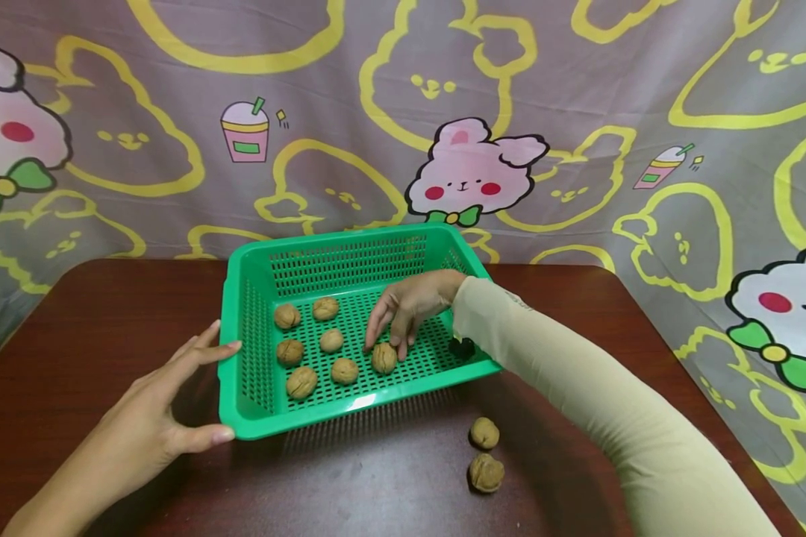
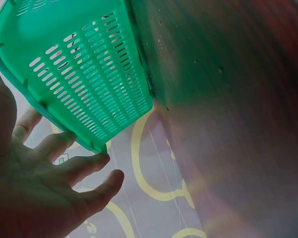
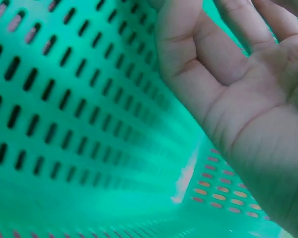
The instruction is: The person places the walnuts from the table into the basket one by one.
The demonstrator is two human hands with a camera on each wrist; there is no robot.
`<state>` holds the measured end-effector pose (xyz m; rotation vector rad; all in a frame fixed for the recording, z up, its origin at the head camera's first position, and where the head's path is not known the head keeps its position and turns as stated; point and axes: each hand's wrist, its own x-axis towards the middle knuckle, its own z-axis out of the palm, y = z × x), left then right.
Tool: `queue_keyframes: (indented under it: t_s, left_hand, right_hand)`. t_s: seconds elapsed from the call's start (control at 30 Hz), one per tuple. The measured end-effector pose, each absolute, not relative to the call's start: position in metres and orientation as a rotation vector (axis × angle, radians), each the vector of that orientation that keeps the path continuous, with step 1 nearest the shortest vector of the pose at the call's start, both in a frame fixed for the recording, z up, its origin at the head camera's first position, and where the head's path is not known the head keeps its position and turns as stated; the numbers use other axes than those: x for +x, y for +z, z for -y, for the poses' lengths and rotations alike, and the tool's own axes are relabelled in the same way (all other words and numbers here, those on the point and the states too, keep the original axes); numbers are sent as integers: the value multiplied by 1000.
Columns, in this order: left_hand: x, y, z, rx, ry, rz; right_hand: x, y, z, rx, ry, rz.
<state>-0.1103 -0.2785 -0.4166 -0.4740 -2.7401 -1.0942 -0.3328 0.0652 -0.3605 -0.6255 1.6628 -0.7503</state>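
A green plastic basket (image 1: 363, 403) with slotted walls stands on the table. My left hand (image 1: 144, 406) rests against its left end, thumb at the near corner and fingers spread along the rim. In the left wrist view those fingers (image 2: 92, 166) lie loosely extended beside the basket's outer wall. My right hand (image 1: 413, 306) reaches down inside the basket, its thumb and fingertips pinching a walnut (image 1: 384, 359) close over the floor. Several other walnuts (image 1: 301, 382) sit in the basket's left half. The right wrist view shows the curled fingers (image 3: 188, 74) but hides the pinched walnut.
Two walnuts (image 1: 486, 473) lie on the dark brown table (image 1: 349, 485) in front of the basket's right part. A patterned cloth (image 1: 349, 104) hangs behind the table and along its sides. A small black object (image 1: 461, 347) shows below the right sleeve (image 1: 578, 373).
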Motion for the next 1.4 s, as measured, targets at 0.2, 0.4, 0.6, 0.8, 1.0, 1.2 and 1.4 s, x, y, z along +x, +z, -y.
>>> queue_keyframes:
  t_s: [0.2, 0.4, 0.6, 0.8, 1.0, 1.2, 1.4]
  left_hand:
    - [-111, -413, 277, -476, -1088, 2748]
    - [-112, -411, 275, -498, -1085, 2740]
    - [-111, -410, 275, -485, -1096, 2748]
    - [-109, -415, 277, -468, -1086, 2763]
    - [-110, -418, 280, -485, -1079, 2730]
    - [-110, -417, 279, -492, -1096, 2726]
    - [-109, -417, 278, -494, -1101, 2731]
  right_hand:
    - [-329, -328, -81, -744, -786, -1811]
    - [-305, -286, -115, -905, -852, -1957]
    - [-267, -269, -152, -925, -934, -1982]
    - [-228, -276, -195, -990, -1051, -1915]
    - [-193, -295, -227, -1044, -1209, -1880]
    - [-174, -326, -250, -1124, -1363, -1745]
    - [-167, -362, -263, -1179, -1487, -1614]
